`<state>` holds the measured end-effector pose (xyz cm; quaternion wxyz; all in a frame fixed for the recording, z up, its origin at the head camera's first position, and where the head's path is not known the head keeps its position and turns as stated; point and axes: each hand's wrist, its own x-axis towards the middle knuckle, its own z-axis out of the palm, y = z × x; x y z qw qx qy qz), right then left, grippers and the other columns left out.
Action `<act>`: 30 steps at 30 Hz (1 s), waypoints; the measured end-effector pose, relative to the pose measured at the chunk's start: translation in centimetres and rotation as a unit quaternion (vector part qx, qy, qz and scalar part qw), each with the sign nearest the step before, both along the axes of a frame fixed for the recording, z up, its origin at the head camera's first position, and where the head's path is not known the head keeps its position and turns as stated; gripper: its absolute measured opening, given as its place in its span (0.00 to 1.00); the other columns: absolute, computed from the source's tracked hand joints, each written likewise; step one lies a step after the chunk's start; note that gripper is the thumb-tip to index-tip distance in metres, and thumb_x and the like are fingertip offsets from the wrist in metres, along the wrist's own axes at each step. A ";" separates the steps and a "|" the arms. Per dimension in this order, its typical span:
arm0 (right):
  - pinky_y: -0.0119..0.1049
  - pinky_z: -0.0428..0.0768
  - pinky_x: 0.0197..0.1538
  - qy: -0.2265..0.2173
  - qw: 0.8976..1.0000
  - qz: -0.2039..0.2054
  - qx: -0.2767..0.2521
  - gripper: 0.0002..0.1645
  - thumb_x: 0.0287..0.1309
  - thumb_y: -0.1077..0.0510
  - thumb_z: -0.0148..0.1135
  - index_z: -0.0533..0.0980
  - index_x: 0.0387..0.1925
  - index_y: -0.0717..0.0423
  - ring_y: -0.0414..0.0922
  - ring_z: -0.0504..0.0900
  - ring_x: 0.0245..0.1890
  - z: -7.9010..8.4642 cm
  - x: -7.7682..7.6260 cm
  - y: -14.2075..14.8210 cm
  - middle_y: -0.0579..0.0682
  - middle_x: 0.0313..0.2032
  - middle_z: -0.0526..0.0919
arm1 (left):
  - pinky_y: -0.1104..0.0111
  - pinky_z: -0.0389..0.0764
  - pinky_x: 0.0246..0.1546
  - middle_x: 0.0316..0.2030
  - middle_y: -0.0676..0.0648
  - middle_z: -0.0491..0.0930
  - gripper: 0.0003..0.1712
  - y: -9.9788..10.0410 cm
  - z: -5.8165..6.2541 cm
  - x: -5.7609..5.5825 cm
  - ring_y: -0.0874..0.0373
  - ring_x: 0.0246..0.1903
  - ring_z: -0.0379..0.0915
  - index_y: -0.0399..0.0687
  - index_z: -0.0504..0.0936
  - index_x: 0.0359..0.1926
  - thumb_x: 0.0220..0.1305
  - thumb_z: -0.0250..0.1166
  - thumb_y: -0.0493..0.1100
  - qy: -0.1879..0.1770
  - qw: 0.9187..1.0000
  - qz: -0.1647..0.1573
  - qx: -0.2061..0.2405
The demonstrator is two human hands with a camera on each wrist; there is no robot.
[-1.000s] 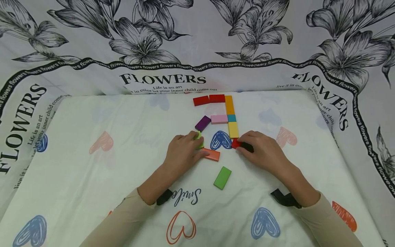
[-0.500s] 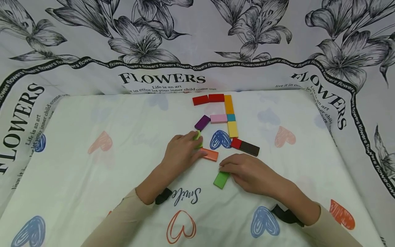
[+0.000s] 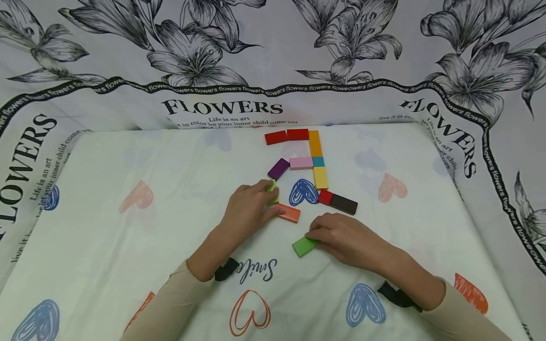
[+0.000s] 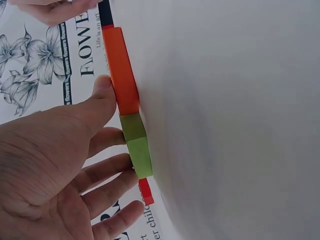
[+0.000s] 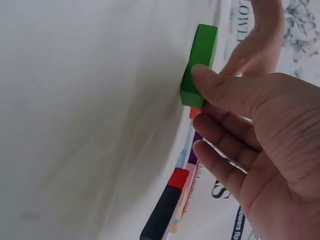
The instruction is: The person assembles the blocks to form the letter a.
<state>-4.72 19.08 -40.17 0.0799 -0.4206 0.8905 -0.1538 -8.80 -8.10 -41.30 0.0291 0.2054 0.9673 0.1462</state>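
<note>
My right hand [image 3: 350, 240] pinches the near end of a green block [image 3: 303, 246] between thumb and fingers; in the right wrist view the thumb lies across that green block [image 5: 202, 47]. With loosely extended fingers, my left hand [image 3: 244, 208] rests against a lime green block [image 4: 141, 156], partly covered in the head view. Its thumb lies along an orange block [image 3: 291, 213], which sits end to end with the lime one. A purple block [image 3: 278, 169] is just beyond the left fingertips. Above the right hand lie a small red block [image 3: 325, 197] and a black block [image 3: 344, 204], end to end.
Two red blocks [image 3: 297, 134], an orange-yellow block [image 3: 314, 143], a small teal block [image 3: 318, 162], a pink block [image 3: 301, 163] and a yellow block [image 3: 321, 177] continue the layout farther back. Everything lies on a white cloth [image 3: 192, 156] printed with hearts.
My right hand has let go of the black block beside the red one, come nearer, and taken hold of the green block, turning it slightly. The left hand stays at the lime and orange blocks.
</note>
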 end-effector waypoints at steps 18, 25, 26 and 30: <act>0.40 0.89 0.55 0.054 0.998 -0.027 0.004 0.21 0.55 0.59 0.82 0.88 0.51 0.50 0.45 0.86 0.52 0.5 -1.8 1.1 0.48 0.49 0.88 | 0.51 0.80 0.67 0.69 0.45 0.80 0.30 0.1 0.4 -0.1 0.49 0.70 0.77 0.55 0.85 0.66 0.68 0.71 0.61 -0.015 1.000 -0.002 -0.018; 0.41 0.89 0.57 0.050 0.999 -0.022 0.001 0.21 0.55 0.59 0.81 0.88 0.51 0.51 0.46 0.86 0.53 0.6 -2.8 1.2 0.48 0.49 0.88 | 0.50 0.78 0.68 0.69 0.45 0.80 0.31 -0.1 0.5 -0.1 0.49 0.69 0.78 0.55 0.84 0.66 0.68 0.71 0.62 -0.017 1.000 -0.005 -0.018; 0.42 0.88 0.58 0.052 0.998 -0.019 -0.002 0.20 0.55 0.60 0.81 0.88 0.51 0.51 0.46 0.86 0.53 0.6 -2.9 1.2 0.48 0.49 0.88 | 0.50 0.77 0.69 0.69 0.45 0.80 0.31 -0.1 0.5 -0.1 0.49 0.69 0.78 0.54 0.84 0.66 0.68 0.71 0.62 -0.018 1.000 -0.006 -0.017; 0.45 0.87 0.61 0.066 0.998 -0.009 -0.013 0.19 0.56 0.61 0.80 0.88 0.50 0.51 0.48 0.86 0.54 0.5 -3.5 1.1 0.48 0.49 0.89 | 0.49 0.75 0.71 0.70 0.45 0.80 0.32 -0.2 0.5 -0.2 0.50 0.70 0.77 0.54 0.84 0.67 0.68 0.71 0.62 -0.025 1.000 -0.007 -0.014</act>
